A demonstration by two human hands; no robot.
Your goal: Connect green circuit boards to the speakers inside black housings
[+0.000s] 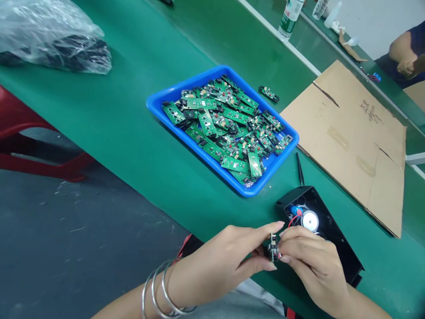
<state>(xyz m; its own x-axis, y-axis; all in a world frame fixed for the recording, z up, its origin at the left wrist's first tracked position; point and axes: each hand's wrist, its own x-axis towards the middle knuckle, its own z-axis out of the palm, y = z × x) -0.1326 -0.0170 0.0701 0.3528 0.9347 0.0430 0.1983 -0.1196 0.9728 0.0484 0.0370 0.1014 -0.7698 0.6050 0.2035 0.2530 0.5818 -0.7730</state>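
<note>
Left hand point(229, 250), yours: closed across the edges of one small circuit board point(273, 248). Right hand point(314, 263), yours: fingertips drawn together at the board's right face; what they pinch cannot be told. Board position: between your hands, seen nearly end-on, long axis seemingly along your sightline. Open black housing point(335, 248): just beyond your right hand, the nearer one. Blue tray point(247, 191): farther ahead, piled with green boards point(234, 164).

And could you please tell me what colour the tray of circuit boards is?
The tray is bright blue; it shows best in the head view.
</note>
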